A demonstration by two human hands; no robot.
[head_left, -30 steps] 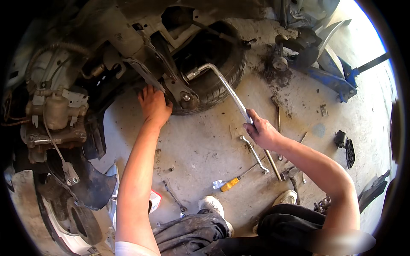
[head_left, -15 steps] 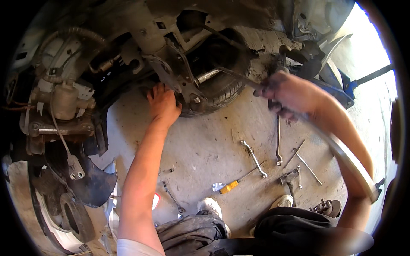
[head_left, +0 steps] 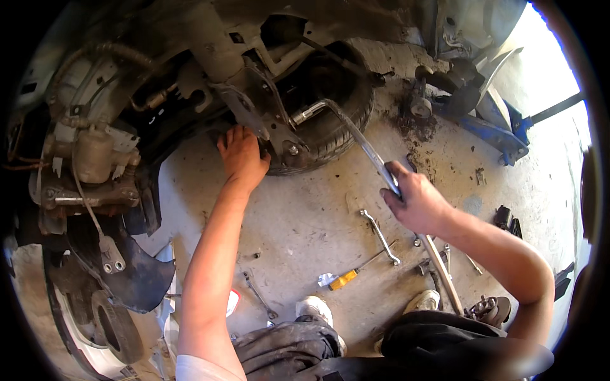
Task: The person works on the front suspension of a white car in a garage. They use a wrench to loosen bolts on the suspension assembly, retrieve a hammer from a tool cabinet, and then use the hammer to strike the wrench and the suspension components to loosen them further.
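My right hand (head_left: 416,197) is closed around the long handle of a bent socket wrench (head_left: 359,136). Its silver socket end meets a bolt area on the metal suspension arm (head_left: 238,105) under the vehicle, and the rest of the handle runs back toward my right knee. My left hand (head_left: 243,155) grips the lower end of that suspension arm, fingers over its edge and thumb on the right side; the fingertips are partly hidden in shadow. Just behind lies a tire (head_left: 337,136) on the floor.
A brake caliper (head_left: 92,155) hangs at left with a cable below it. On the concrete lie a double-ended ring wrench (head_left: 380,237), a yellow-handled screwdriver (head_left: 343,279), another wrench (head_left: 260,295) and a hammer (head_left: 427,265). A blue floor jack (head_left: 483,130) stands at right.
My right hand has come down and toward me with the wrench handle, swinging it from the upper right to a slope toward my knees. My left hand stays in place.
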